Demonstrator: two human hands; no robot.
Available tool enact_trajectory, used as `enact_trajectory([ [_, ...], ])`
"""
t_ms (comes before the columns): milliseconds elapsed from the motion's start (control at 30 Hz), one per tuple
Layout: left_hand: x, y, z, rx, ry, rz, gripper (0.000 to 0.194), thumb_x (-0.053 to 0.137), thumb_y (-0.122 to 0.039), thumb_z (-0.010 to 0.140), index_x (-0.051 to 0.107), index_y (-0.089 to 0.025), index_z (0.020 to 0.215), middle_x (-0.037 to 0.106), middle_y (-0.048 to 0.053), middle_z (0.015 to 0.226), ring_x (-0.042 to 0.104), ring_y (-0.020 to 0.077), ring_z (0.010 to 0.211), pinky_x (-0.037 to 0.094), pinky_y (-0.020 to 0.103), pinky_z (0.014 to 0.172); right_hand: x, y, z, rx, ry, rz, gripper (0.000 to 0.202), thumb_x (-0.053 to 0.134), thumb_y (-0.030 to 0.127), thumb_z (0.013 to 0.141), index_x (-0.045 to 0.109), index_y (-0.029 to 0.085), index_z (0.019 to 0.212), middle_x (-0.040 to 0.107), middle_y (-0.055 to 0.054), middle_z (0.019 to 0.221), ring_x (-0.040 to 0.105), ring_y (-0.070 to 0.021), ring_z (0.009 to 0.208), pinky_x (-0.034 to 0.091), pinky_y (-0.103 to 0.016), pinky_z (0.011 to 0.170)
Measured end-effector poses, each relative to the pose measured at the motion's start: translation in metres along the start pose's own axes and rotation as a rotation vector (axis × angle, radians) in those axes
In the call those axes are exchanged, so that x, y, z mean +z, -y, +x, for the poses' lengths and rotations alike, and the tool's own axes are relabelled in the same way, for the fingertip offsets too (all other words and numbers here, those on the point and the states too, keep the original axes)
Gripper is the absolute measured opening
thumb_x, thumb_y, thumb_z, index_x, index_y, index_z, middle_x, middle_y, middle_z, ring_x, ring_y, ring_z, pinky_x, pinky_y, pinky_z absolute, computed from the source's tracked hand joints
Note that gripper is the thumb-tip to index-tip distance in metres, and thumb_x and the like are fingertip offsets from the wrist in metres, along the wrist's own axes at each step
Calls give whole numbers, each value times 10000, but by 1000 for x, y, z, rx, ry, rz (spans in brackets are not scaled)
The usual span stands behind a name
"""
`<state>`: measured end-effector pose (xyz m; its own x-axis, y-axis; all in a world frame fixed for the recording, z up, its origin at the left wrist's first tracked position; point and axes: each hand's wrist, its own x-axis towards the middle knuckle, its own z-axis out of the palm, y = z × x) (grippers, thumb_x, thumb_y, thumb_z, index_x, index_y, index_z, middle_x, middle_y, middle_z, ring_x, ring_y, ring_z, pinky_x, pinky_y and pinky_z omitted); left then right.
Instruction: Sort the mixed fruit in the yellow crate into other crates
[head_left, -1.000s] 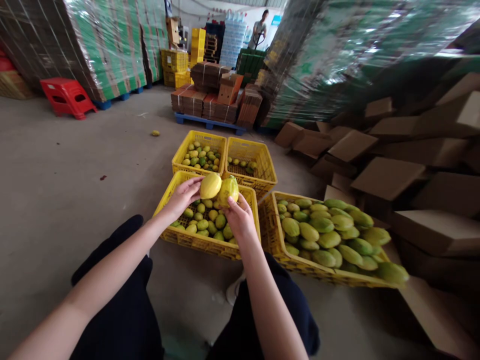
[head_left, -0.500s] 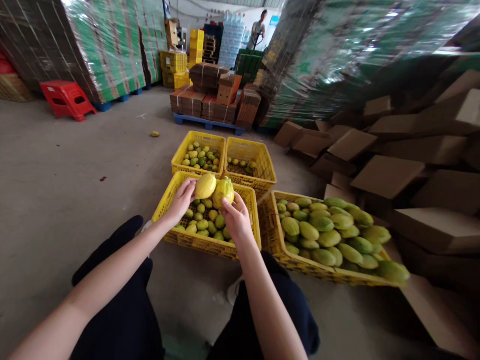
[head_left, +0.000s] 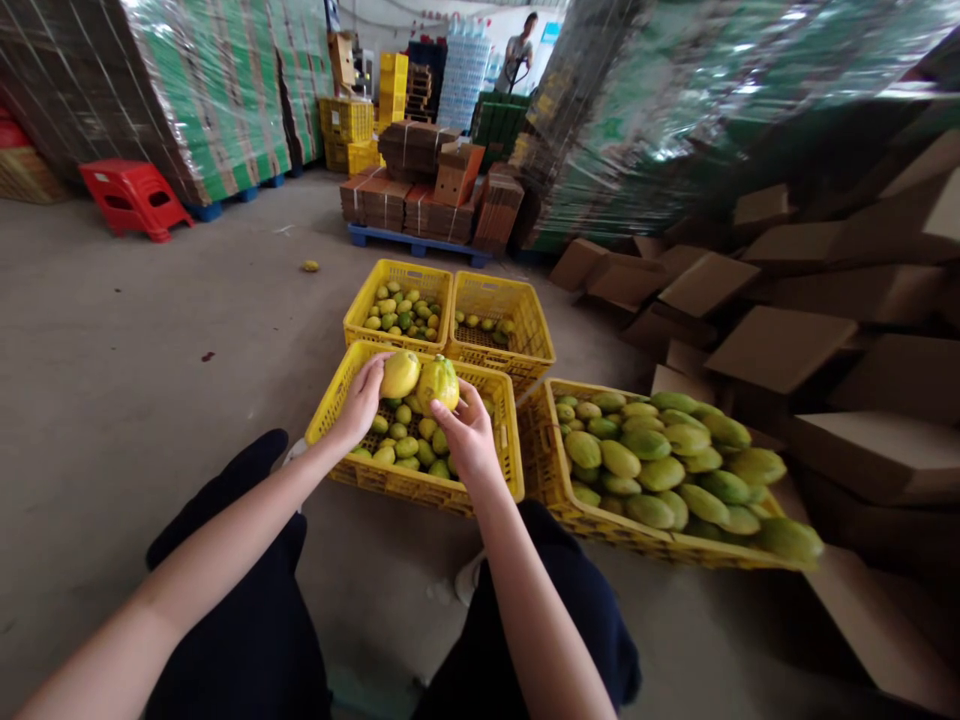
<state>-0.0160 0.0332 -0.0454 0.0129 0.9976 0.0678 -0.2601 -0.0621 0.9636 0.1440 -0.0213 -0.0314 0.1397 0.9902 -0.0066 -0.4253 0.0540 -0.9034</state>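
My left hand (head_left: 361,402) is closed on a smooth yellow papaya (head_left: 400,374). In my right hand (head_left: 469,432) is a second papaya (head_left: 438,384), yellow-green and ridged, with my thumb on its near side. The two fruits are side by side, close together, over the near yellow crate (head_left: 420,492). Loose papayas (head_left: 406,447) in green and yellow lie inside that crate, partly hidden by my hands. To the right, a yellow crate (head_left: 553,470) is heaped with larger green-yellow papayas (head_left: 660,474).
Two yellow crates (head_left: 397,262) (head_left: 536,310) with fruit stand behind the near one. Cardboard boxes (head_left: 780,350) pile up on the right. A red stool (head_left: 135,195), a pallet of flat cartons (head_left: 420,205) and wrapped stacks stand farther back. A person (head_left: 519,55) is in the background.
Both hands have shifted slightly left with the papayas still in them. The right-hand papaya has turned so its stem end points more upward.
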Motion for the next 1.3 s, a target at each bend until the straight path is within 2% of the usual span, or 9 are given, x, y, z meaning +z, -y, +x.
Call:
enact_trajectory([
  [100,3,-7,-6,90,-13,102,317,647,-522,916,680,-253,1079,705,45,1193,565,269,1293,424,345,1101,0,-1,0,-5,4,-29,523,933,357,597,660,252,1031,764,25,908,684,-163,814,550,-297,808],
  [233,8,-12,-13,114,95,192,425,764,-507,832,623,-241,1132,695,45,1088,601,276,1194,448,349,1050,-1,-1,0,-18,-16,-23,526,931,359,594,667,251,1036,770,20,914,693,-176,827,554,-306,808],
  [433,15,-10,-15,117,105,60,616,887,-419,698,511,-279,1165,621,35,1185,595,244,1181,466,342,1037,1,5,0,-50,-26,-2,493,932,360,595,704,257,1021,760,19,977,689,-182,882,548,-312,849],
  [633,15,-17,-12,96,100,-4,609,906,-447,678,519,-253,1106,648,26,1062,635,224,1052,499,345,979,0,10,1,13,-11,82,409,915,396,607,735,246,941,739,20,843,679,-195,781,552,-330,736],
  [867,11,-32,-9,167,155,16,548,931,-376,651,665,-257,1115,689,62,1212,625,260,1193,497,353,1011,-6,10,4,29,-34,53,455,924,471,593,726,229,923,766,0,846,692,-213,801,544,-340,742],
  [1000,6,-28,-5,187,149,36,570,929,-409,655,682,-242,1140,682,80,1248,632,255,1198,506,357,1025,-6,8,6,5,-19,93,387,936,432,577,700,232,810,757,6,834,676,-189,796,537,-321,763],
  [1133,1,-20,-1,204,138,42,732,935,-474,636,591,-249,1241,671,78,1224,680,218,1075,556,363,957,-6,8,7,3,-10,116,364,923,403,586,725,229,837,745,17,846,656,-157,774,511,-273,714],
  [1233,0,-17,0,188,149,28,681,912,-511,667,583,-222,1189,698,89,1192,681,237,1112,553,377,979,-4,8,7,14,0,126,372,898,438,616,751,225,883,751,11,854,668,-167,804,514,-268,721],
  [1300,1,-17,0,102,187,-31,636,885,-531,701,603,-200,1165,721,98,1166,681,261,1136,565,383,973,-1,5,7,29,13,127,393,870,503,645,756,220,893,757,4,844,682,-186,818,530,-282,725],
])
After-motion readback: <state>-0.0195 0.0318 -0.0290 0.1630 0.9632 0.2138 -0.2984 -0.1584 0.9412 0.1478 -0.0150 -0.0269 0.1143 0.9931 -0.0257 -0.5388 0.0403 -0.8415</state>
